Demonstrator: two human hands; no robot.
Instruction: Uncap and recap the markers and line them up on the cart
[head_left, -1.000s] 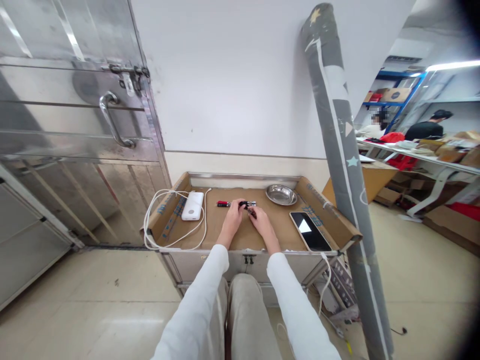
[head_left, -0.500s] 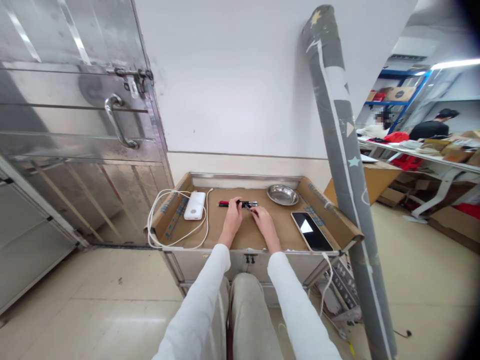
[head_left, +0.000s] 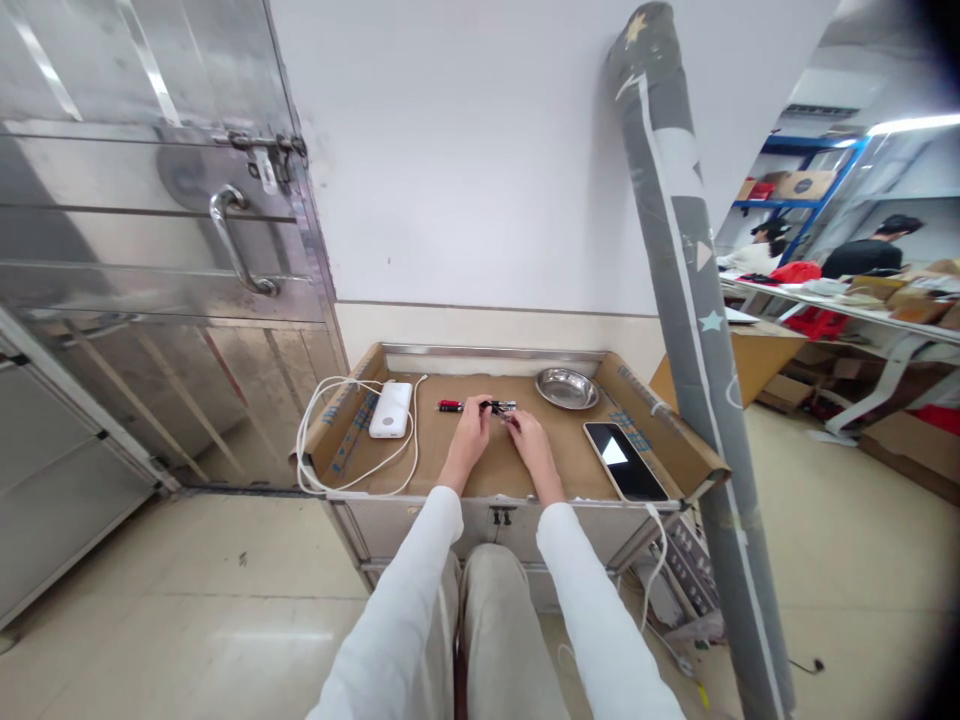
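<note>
My left hand [head_left: 471, 430] is closed, its thumb and fingertips pinching one end of a slim black pen [head_left: 498, 411]. The pen's other end sits in the closed fingertips of my right hand [head_left: 527, 437], so it slants between both hands. Fine details of this small, dark thing are too small to make out. Just behind the fingers, red and black pens [head_left: 450, 406] lie side by side on the cardboard lining [head_left: 427, 465]. The left fingers partly hide their middles.
On the left lie a white power bank [head_left: 391, 411] and a looped white cable [head_left: 302, 440]. A round metal dish [head_left: 567, 389] stands at back right, with a phone [head_left: 624, 461] nearer me. A tall grey roll [head_left: 694, 300] leans beside the cabinet. Two people sit at far right.
My left hand has shifted slightly right, towards my right hand, uncovering more of the lying pens. Both hands still hold the slim black pen. The view has moved very slightly.
</note>
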